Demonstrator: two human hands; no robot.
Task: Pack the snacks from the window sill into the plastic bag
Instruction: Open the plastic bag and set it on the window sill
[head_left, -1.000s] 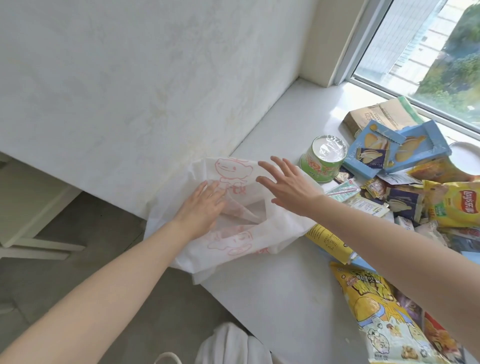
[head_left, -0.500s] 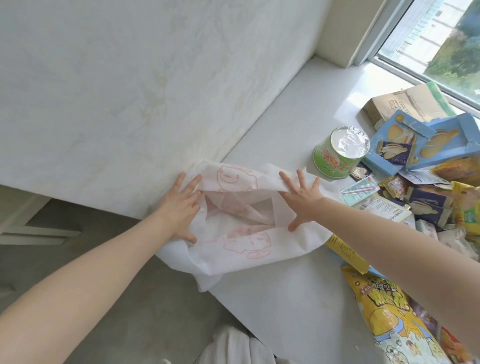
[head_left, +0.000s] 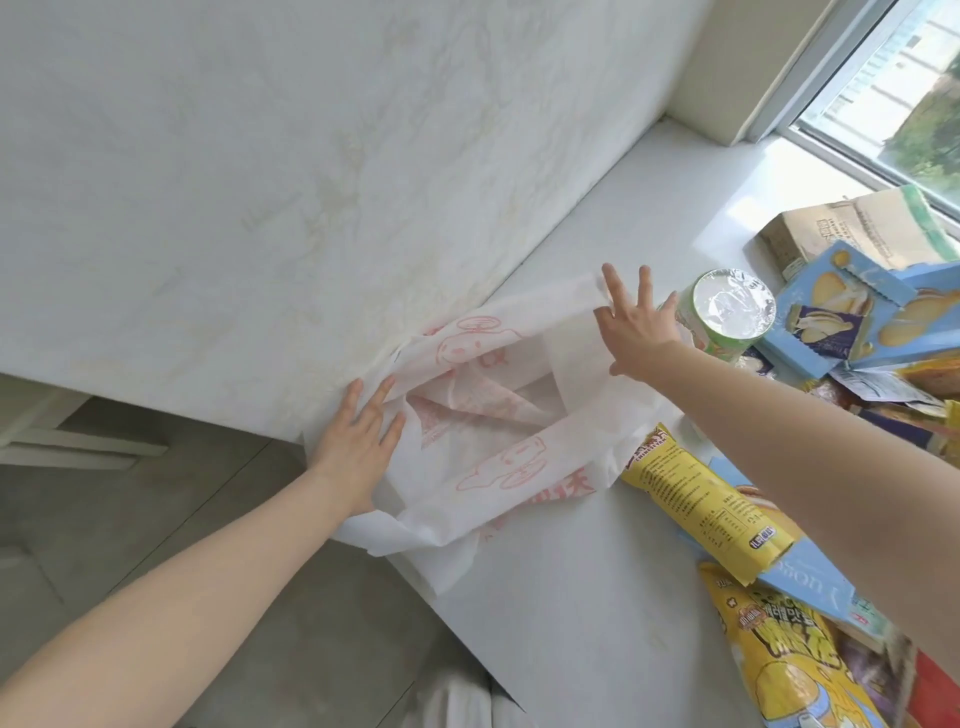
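Note:
A white plastic bag (head_left: 498, 467) with red cartoon prints lies on the white window sill (head_left: 571, 613) against the wall, its mouth spread wide. My left hand (head_left: 358, 441) presses flat on the bag's left rim, fingers straight. My right hand (head_left: 636, 327) has its fingers spread and pushes the bag's far right rim outward. Just right of that hand stands a green tub (head_left: 727, 317) with a foil lid. A pile of snacks fills the sill's right side: blue biscuit boxes (head_left: 852, 317), a yellow packet (head_left: 701, 504) and a yellow chip bag (head_left: 789, 660).
A brown cardboard box (head_left: 852, 228) lies by the window (head_left: 893, 88) at the back right. The white wall (head_left: 311, 182) runs along the sill's left. Grey floor (head_left: 156, 509) lies below the sill's edge, with white furniture at far left.
Both hands have moved apart and spread the bag's mouth wider; my right hand has shifted toward the green tub and my left hand to the bag's left rim.

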